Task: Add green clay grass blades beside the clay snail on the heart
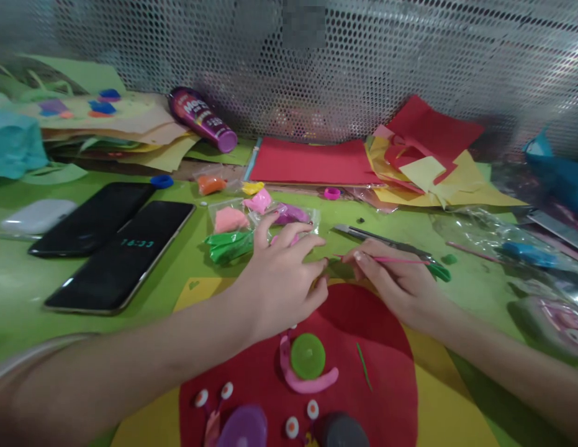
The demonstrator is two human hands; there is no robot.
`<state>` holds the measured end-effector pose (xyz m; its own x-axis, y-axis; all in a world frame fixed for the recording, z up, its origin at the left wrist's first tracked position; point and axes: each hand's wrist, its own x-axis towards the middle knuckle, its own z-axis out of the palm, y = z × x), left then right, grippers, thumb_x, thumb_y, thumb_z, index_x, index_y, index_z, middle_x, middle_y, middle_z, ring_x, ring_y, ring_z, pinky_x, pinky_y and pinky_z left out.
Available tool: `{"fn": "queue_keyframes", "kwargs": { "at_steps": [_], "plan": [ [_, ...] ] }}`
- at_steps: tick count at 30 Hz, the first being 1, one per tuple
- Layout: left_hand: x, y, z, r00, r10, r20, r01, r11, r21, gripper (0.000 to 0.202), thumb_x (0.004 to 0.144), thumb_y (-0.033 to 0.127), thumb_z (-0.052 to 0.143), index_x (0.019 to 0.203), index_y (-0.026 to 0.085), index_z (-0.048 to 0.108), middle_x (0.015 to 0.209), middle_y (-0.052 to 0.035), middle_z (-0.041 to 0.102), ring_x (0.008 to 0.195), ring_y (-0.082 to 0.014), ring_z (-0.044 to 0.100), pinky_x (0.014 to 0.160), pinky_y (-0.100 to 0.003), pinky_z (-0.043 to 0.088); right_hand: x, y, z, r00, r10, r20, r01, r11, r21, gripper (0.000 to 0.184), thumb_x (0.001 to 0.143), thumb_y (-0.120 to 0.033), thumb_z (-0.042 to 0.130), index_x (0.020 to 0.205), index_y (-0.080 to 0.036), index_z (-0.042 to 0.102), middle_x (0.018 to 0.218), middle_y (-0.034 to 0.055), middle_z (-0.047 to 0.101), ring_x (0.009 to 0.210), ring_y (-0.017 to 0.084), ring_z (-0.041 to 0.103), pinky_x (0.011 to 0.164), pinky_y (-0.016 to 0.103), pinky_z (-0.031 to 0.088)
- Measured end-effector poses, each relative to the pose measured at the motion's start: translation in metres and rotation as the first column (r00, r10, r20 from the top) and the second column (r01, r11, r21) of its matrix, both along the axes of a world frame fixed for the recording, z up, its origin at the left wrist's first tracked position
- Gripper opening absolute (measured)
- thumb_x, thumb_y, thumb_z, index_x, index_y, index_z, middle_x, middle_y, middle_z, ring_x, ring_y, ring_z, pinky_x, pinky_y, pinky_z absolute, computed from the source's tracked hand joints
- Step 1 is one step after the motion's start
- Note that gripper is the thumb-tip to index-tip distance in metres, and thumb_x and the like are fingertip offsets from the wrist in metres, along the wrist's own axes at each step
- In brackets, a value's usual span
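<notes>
My left hand (284, 273) reaches over small bags of coloured clay with its fingers spread, holding nothing that I can see. The green clay bag (229, 246) and a salmon-pink clay bag (230, 219) lie beside its fingertips. Close by, my right hand (395, 279) pinches a thin pink stick (405, 261), whose tip points at the left fingers. Below both hands is a red paper circle (391, 372) on yellow paper (449, 397). On the circle sit a green disc (308, 356), a curved pink clay strip (311, 385) and a thin green strip (364, 366).
Two phones (125, 254) (90, 217) lie at left. A purple tube (202, 119) leans by the perforated metal panel (214, 49). Red paper (311, 160) rests at the back, a utility knife (377, 239) behind my right hand. Purple (244, 428) and grey (344, 431) discs sit lower on the circle.
</notes>
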<state>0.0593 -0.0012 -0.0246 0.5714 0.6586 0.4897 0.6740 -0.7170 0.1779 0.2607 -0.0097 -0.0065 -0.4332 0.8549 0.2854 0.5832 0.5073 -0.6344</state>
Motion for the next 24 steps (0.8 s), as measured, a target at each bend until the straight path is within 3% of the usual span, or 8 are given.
{"fn": "queue_keyframes", "kwargs": {
  "at_steps": [9,24],
  "plan": [
    [-0.0017,0.0012,0.0004,1.000,0.012,0.015,-0.012,1.000,-0.021,0.025,0.088,0.026,0.049,0.083,0.025,0.074,0.110,0.0006,0.066,0.114,-0.0268,0.050,0.114,-0.060,0.010,-0.0034,-0.0006,0.0017,0.997,0.030,0.069,-0.029,0.999,-0.012,0.028,0.099,-0.023,0.034,0.075,-0.022,0.048,0.066,-0.0007,0.053,0.059,0.014,0.052,0.057,0.027,0.042],
    [-0.0002,0.0019,0.0000,1.000,0.016,0.017,-0.015,0.998,-0.055,0.025,0.087,0.025,0.048,0.083,0.024,0.073,0.108,0.0008,0.066,0.114,-0.0262,0.050,0.113,-0.057,0.015,-0.0037,0.0013,-0.0002,0.990,0.023,0.137,-0.026,0.999,0.026,0.037,0.100,-0.025,0.034,0.067,-0.023,0.051,0.072,0.0014,0.061,0.071,0.016,0.061,0.064,0.029,0.045]
  ]
}}
